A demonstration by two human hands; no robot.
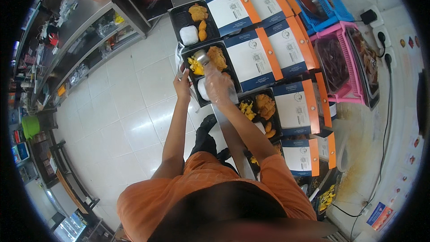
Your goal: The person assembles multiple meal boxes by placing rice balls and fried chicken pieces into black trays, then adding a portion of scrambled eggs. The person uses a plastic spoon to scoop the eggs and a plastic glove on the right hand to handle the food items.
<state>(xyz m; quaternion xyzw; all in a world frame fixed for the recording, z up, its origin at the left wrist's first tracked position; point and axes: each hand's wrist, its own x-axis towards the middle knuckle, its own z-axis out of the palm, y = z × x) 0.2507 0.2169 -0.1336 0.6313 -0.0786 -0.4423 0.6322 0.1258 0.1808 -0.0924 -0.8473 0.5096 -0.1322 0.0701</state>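
Note:
My right hand (218, 86), in a clear plastic glove, grips a metal scoop (202, 57) over an open black meal box. Yellow scrambled-egg-like food (195, 66) sits right beside the scoop. The same box (205, 47) also holds a piece of fried chicken (217, 57) and a white rice portion (203, 89), partly hidden by my hand. At the box's left edge, my left hand (182, 84) has its fingers closed on the rim, next to some white plastic.
Other filled boxes stand along the counter, one beyond (174, 18) and several nearer. Rows of white-and-blue cartons with orange bands (253, 56) lie to the right. Past them are a blue basket (331, 6), a pink basket (347, 40) and a power cord (389, 89). Tiled floor (121, 89) lies left.

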